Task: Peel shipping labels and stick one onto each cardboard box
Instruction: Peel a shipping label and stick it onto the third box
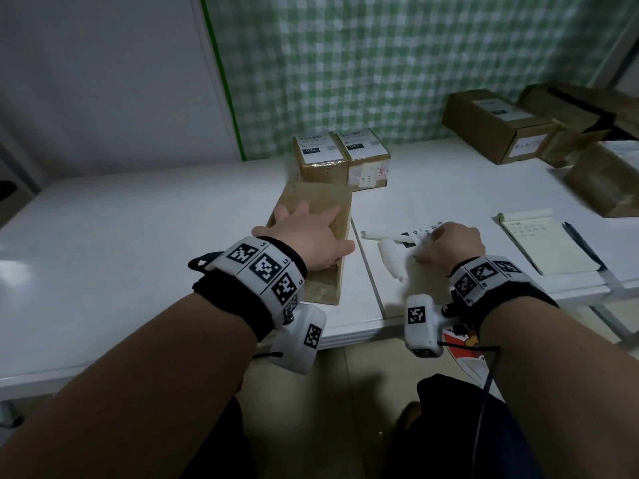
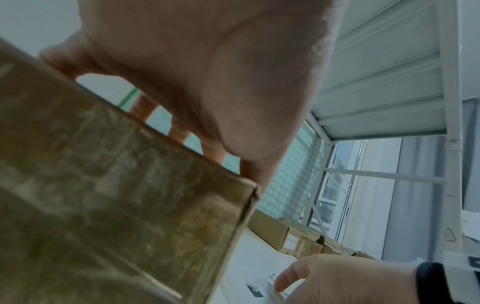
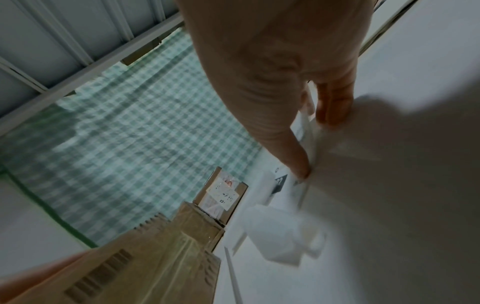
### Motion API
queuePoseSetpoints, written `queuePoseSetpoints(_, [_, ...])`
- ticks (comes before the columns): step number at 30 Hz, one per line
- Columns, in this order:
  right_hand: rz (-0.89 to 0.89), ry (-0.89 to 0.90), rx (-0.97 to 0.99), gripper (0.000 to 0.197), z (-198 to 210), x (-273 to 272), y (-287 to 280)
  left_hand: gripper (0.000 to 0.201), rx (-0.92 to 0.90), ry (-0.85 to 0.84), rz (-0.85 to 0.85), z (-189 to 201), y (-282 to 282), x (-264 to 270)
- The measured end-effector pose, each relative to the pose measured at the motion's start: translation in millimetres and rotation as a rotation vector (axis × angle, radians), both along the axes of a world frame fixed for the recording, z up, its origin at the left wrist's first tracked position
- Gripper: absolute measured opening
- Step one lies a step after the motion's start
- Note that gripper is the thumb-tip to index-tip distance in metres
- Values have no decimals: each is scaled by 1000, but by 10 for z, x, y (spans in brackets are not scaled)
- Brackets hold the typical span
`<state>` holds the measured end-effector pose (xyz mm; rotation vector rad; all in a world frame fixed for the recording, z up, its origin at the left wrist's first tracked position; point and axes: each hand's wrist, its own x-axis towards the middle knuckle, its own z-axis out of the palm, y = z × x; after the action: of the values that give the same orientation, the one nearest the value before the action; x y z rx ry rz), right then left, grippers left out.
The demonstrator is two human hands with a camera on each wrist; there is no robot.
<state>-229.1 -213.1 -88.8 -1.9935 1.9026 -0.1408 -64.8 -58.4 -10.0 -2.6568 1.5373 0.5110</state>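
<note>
A long plain cardboard box (image 1: 320,197) lies on the white table (image 1: 138,236) in front of me. My left hand (image 1: 307,233) rests flat on its top, fingers spread and thumb along the right edge; the left wrist view shows those fingers (image 2: 179,131) reaching over the box (image 2: 103,185). To the right, my right hand (image 1: 453,243) bends over a shipping label sheet (image 1: 409,236) lying on the table. In the right wrist view its thumb (image 3: 301,168) and a finger (image 3: 333,107) pinch the edge of that label (image 3: 281,181).
Two labelled boxes (image 1: 340,157) stand side by side behind the long box. Curled white backing paper (image 1: 390,261) lies near my right hand. A notepad (image 1: 546,243) and pen (image 1: 581,243) lie to the right. Several more cardboard boxes (image 1: 498,126) fill the back right.
</note>
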Motion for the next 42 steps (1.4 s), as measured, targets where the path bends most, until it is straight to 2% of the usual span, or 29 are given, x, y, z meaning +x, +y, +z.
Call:
queuePoseSetpoints(2, [74,-4,11,17,22,-2,2,73,-5,1,31,13,-15,-29])
queuePoseSetpoints(4, [99,-26,-41,13,40,-8,24,73,-15,-6,63,26,-19,-59])
queuePoseSetpoints(9, [-31,-224,-216,29,104,-89,87,75,-43,-9,94,20,-10,-85])
queuePoseSetpoints(13, [-62,-360,-552,35,319,-98,147,71,-86,-27,42,12,-5,-90])
queuePoseSetpoints(16, [32,-493,-729,36,544,-51,196,53,-322,-3,-20,64,-6,-83])
queuePoseSetpoints(18, [99,-627,-770,33,700,5,230,42,-521,106,-82,117,-14,-53])
queuePoseSetpoints(20, [114,-766,-722,30,845,77,274,35,-642,235,-137,178,-10,-19])
queuePoseSetpoints(22, [106,-929,-592,30,949,158,315,32,-708,323,-146,235,14,17])
queuePoseSetpoints(24, [108,-1098,-437,33,1013,230,361,30,-768,397,-134,268,42,57])
queuePoseSetpoints(28, [158,-1330,-134,36,1038,380,509,29,-822,679,-60,255,137,127])
queuePoseSetpoints(32, [202,-1332,-45,39,997,459,643,27,-868,696,36,200,237,212])
queuePoseSetpoints(34, [214,-1312,79,42,950,464,706,27,-942,705,96,178,287,259])
queuePoseSetpoints(38, [416,-1112,322,14,825,496,846,32,-1050,835,211,124,346,365])
queuePoseSetpoints(40, [481,-1054,350,9,772,533,920,36,-1081,864,239,84,350,416])
queuePoseSetpoints(42, [505,-1035,342,14,743,573,966,36,-1090,847,253,59,360,449])
